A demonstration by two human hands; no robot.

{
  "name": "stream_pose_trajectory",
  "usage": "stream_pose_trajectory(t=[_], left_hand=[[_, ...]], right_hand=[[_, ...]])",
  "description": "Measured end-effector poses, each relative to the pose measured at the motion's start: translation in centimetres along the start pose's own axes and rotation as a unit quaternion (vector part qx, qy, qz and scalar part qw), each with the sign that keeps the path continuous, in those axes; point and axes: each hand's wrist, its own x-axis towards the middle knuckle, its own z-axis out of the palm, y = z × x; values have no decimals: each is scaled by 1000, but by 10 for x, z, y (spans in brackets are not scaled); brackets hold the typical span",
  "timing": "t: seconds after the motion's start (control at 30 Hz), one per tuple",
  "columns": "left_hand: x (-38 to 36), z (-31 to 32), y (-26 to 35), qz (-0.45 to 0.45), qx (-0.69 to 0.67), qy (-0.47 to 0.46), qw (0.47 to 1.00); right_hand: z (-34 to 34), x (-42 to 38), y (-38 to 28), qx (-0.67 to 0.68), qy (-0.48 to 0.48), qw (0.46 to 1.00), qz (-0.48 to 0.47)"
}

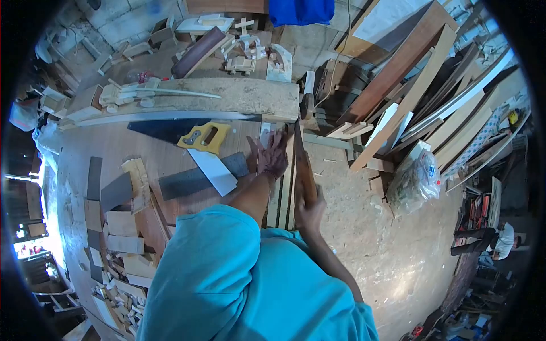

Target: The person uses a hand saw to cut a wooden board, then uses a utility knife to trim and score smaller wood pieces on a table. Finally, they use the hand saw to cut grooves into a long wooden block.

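Note:
My left hand (274, 154) lies with fingers spread on a narrow pale wooden piece (265, 132) at the right edge of the workbench (74, 165). Just right of it, my right hand (310, 215) is closed around the brown wooden handle of a saw (306, 176). The saw is seen nearly edge-on, and its dark narrow far end reaches the end of a thick plank (250, 95). To the left of my left hand lies a second handsaw (203, 137) with a yellow handle. A white strip (213, 171) and a dark grey board (176, 184) lie below that handsaw.
Wood offcuts (125, 233) are heaped on the bench's left side. Small wooden models (242, 62) stand beyond the plank. Long boards (398, 85) lean at the right, near a plastic bag (418, 184) on the floor (387, 250). Another person (503, 240) is at the far right.

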Motion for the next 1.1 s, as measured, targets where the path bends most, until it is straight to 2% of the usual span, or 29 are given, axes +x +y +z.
stream_pose_trajectory(t=[0.07,0.1,0.17,0.3,0.37,0.43,0.47,0.53,0.57,0.6,0.73,0.8,0.9,0.97,1.0,1.03,1.07,1.1], left_hand=[[0,2,0,-9,-22,13,1000],[-2,2,0,-13,-40,25,999],[-3,1,1,-14,-44,26,999],[-2,-2,1,-15,-47,8,999],[2,13,-2,-3,-58,29,998],[3,34,-10,21,-29,122,992],[-3,15,-4,20,-32,121,992],[-6,-23,3,-13,-15,-30,999],[-6,-20,3,-15,-17,-31,999],[-6,-13,5,-24,-27,-16,999],[4,6,0,-19,-33,39,999],[-1,6,2,-16,-26,23,999],[-2,-8,1,-23,-45,-11,999],[1,-9,-1,-24,-64,-28,997],[1,-7,0,-23,-29,-20,999],[-3,-3,2,-17,7,-16,1000],[0,-1,2,-26,-27,-5,999],[1,0,2,-17,-22,-4,1000]], right_hand=[[-7,-12,-2,93,21,995,28],[-6,-11,-3,90,21,995,29],[2,-2,-9,-54,-33,998,7],[11,17,12,-18,-19,999,38],[-3,14,-2,10,-10,999,52],[-15,-11,-7,-62,-18,998,12],[-21,-23,-7,-27,-11,1000,5],[-19,-12,-1,-18,-4,1000,-9],[-18,-9,0,-7,6,1000,-15],[-12,7,-2,-54,-17,998,25],[18,51,14,-11,13,1000,2],[16,36,19,-73,12,997,-18],[-16,-9,1,-47,-20,999,-5],[-27,-22,1,69,-14,997,41],[-28,-15,2,6,-15,1000,6],[-22,-3,-5,-3,-11,1000,21],[-13,15,-12,-11,-5,999,32],[1,34,0,-45,-5,999,1]])
